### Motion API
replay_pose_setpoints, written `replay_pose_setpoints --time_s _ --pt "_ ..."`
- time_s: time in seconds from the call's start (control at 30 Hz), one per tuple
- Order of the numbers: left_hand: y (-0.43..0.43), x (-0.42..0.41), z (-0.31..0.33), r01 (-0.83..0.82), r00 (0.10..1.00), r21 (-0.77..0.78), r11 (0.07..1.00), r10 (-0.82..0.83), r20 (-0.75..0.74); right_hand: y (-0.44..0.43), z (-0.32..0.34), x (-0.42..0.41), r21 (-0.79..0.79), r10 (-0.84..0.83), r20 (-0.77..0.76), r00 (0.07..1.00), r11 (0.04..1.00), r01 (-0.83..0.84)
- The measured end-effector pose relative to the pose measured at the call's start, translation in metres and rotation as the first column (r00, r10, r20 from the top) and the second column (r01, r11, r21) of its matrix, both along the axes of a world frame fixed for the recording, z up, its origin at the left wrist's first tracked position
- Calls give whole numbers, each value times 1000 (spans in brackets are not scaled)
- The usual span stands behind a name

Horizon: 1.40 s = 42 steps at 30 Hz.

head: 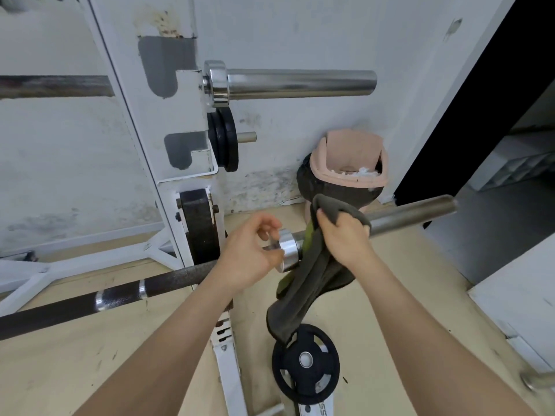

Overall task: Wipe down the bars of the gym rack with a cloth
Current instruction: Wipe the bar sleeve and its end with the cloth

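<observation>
A dark barbell (pixel 168 280) lies across the white rack (pixel 168 121), and its chrome sleeve (pixel 414 216) points right. My right hand (pixel 345 235) grips a grey-green cloth (pixel 303 292) wrapped over the sleeve just right of the chrome collar (pixel 288 247); the cloth's tail hangs down. My left hand (pixel 249 250) curls its fingers around the collar's left side. A second barbell's chrome sleeve (pixel 300 82) sticks out higher up on the rack.
Black weight plates (pixel 223 139) hang on a rack peg, and another plate (pixel 199 226) sits lower. A black plate (pixel 306 361) stands on the wooden floor below the cloth. A pink-lidded bin (pixel 348 163) stands against the wall. A dark doorway (pixel 480 115) opens at right.
</observation>
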<state>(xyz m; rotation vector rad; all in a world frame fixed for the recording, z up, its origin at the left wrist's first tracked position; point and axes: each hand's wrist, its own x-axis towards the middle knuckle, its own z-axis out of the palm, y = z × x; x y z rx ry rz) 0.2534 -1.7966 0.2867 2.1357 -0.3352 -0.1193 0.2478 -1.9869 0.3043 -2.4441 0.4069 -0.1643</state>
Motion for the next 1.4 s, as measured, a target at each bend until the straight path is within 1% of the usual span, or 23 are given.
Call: replay_pose_setpoints --time_s 0.07,0.13,0.2,0.27,0.33,0.4,0.47,0.5,0.53,0.6,0.67,0.73,0.77,0.83,0.9,0.93,1.0,1.03,1.07,1.1,1.2,1.33,1.4 --pt "-1 1 0 -9 1000 -28 1000 9 3 6 11 -15 357 15 190 982 931 -83" --pt "-4 4 -3 72 997 203 976 -75 5 25 11 -30 400 146 235 961 886 -233" --pt "-7 5 -4 138 988 390 910 -153 6 40 -2 -34 305 258 151 954 906 -294" --pt "-8 5 -2 117 992 383 916 -123 -10 35 -12 -22 96 256 120 959 959 -268" --pt "-6 5 -1 93 995 372 924 -100 -1 21 -8 -4 -147 276 49 960 953 -266" --pt "-5 3 -1 101 994 323 941 -106 -3 5 3 12 -184 221 -60 973 956 -229" --pt "-1 3 -3 87 996 118 989 -84 -28 6 13 9 154 165 24 986 974 -167" --pt "1 3 -4 50 998 -2 999 -50 -33 13 17 3 357 129 109 986 920 -160" --pt "1 4 -4 13 1000 -69 998 -15 -24 21 21 -5 465 129 166 978 864 -193" --pt "-1 6 -3 28 1000 -17 999 -28 12 35 17 -17 498 221 164 961 823 -275" --pt "-5 2 0 101 993 161 982 -109 44 33 18 -9 326 247 59 967 911 -252" --pt "-6 0 0 133 985 295 946 -159 65 23 35 12 -95 259 -197 946 955 -281" --pt "-5 0 1 134 985 330 935 -162 61 21 45 18 -315 233 -313 921 889 -332" --pt "-6 1 -2 104 989 344 933 -134 65 20 59 21 -551 230 -322 918 743 -380" --pt "-8 3 -3 80 992 378 923 -111 59 22 71 19 -560 314 -211 926 737 -378" --pt "-10 4 -4 78 993 397 915 -108 54 25 77 17 -467 355 -191 915 787 -403" --pt "-11 5 -6 91 993 417 905 -114 30 31 80 15 -70 437 -208 875 886 -459" --pt "-10 6 -6 99 993 420 902 -119 22 35 73 11 118 460 -212 862 888 -444" --pt "-9 7 -5 100 993 420 902 -119 21 38 59 5 207 484 -189 854 870 -447" --pt "-8 8 -5 96 992 415 905 -119 29 39 40 -2 156 504 -116 856 860 -485" --pt "-6 8 -5 83 994 365 927 -103 36 27 -13 -10 -227 517 127 846 846 -483" --pt "-5 4 -2 51 997 345 937 -68 38 -12 -3 11 -353 288 24 957 898 -261" --pt "-4 3 -2 46 995 310 950 -70 68 -26 13 22 -495 205 -26 978 848 -191"
